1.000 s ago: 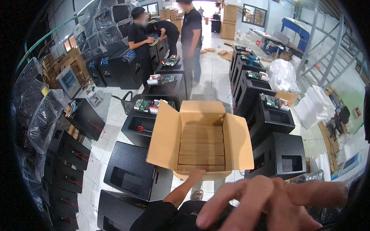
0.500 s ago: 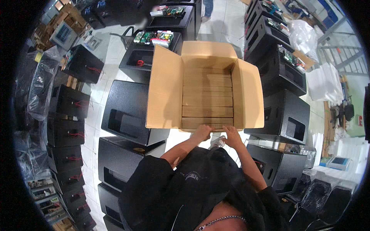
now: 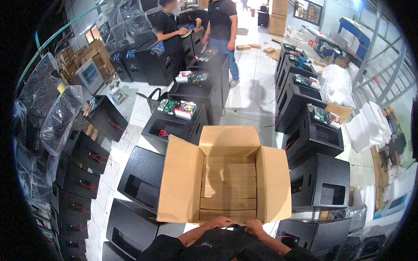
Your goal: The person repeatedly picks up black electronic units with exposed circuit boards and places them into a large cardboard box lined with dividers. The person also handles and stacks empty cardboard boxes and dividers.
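Note:
A large cardboard box stands in front of me with its flaps folded outward. Inside it, several flat brown cartons lie side by side in a row. My left hand is closed over the box's near edge. A short way to its right, my right hand grips the same edge. The fingertips of both hands are partly hidden behind the cardboard.
Rows of black speaker cabinets line both sides. Green circuit boards and red scissors rest on the left row. Two people stand ahead; another leans beside them. Plastic-wrapped goods pile at far left.
My view has tilted up, so the box and hands appear lower and people farther ahead show. Both hands stay on the box's near edge.

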`<state>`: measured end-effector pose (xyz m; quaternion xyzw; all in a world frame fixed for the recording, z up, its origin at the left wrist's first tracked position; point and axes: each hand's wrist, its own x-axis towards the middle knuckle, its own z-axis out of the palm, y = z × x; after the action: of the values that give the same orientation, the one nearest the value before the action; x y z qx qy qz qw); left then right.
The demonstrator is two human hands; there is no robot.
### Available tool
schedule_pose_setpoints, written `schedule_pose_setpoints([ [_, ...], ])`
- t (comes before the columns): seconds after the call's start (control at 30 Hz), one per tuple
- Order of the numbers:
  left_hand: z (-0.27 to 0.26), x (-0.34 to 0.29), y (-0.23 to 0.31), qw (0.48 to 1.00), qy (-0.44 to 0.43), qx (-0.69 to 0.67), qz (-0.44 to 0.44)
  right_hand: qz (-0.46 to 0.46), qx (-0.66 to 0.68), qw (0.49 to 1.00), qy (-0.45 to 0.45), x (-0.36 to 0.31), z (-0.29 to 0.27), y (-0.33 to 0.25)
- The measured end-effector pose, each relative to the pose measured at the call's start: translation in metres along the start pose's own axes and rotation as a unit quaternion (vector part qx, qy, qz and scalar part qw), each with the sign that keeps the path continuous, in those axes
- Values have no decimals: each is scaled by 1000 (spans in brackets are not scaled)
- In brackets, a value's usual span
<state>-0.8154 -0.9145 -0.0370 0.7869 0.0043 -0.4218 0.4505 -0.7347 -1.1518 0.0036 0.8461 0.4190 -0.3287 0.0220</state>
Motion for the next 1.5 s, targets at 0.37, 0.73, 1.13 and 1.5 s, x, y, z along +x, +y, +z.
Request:
schedule_pose_setpoints([
  [0.37, 1, 3, -36, 992, 45, 85, -86, -10, 70, 995, 70, -32, 15, -19],
  [0.73, 21, 24, -65, 991, 114, 35, -56, 16, 353, 925, -139, 1, -23, -20],
  [1.13, -3, -1, -40, 988, 105, 113, -18, 16, 270, 941, -205, 42, -20, -34],
  [1.5, 18, 22, -57, 986, 14, 160, -41, 55, 244, 920, -303, 63, 17, -18],
])
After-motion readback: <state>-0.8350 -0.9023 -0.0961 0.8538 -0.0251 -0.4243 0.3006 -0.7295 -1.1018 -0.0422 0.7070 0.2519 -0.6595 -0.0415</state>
